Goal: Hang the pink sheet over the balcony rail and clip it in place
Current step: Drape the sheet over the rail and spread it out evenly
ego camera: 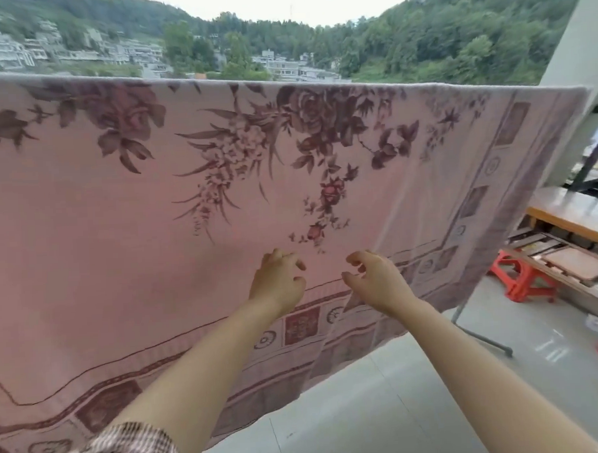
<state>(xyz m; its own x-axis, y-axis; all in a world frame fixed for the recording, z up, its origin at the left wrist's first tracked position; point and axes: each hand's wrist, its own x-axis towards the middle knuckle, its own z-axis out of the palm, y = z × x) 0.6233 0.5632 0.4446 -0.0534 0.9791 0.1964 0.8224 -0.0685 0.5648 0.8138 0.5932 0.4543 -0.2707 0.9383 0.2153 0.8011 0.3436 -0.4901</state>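
Observation:
The pink sheet (127, 240), printed with dark red flowers and a patterned border, hangs draped over a rail that runs across the view at about chest height. The rail itself is hidden under the fabric's top fold. My left hand (279, 282) and my right hand (375, 279) reach forward side by side near the sheet's lower middle. Both have curled, parted fingers and hold nothing; I cannot tell if the fingertips touch the cloth. A vertical crease runs down the fabric just by my right hand. No clip is in view.
A metal stand leg (480, 335) slants to the tiled floor at the right. Beyond it are a red plastic stool (526, 278), a low wooden bench (571, 214) and a white pillar (577, 43). Hills and houses lie past the rail.

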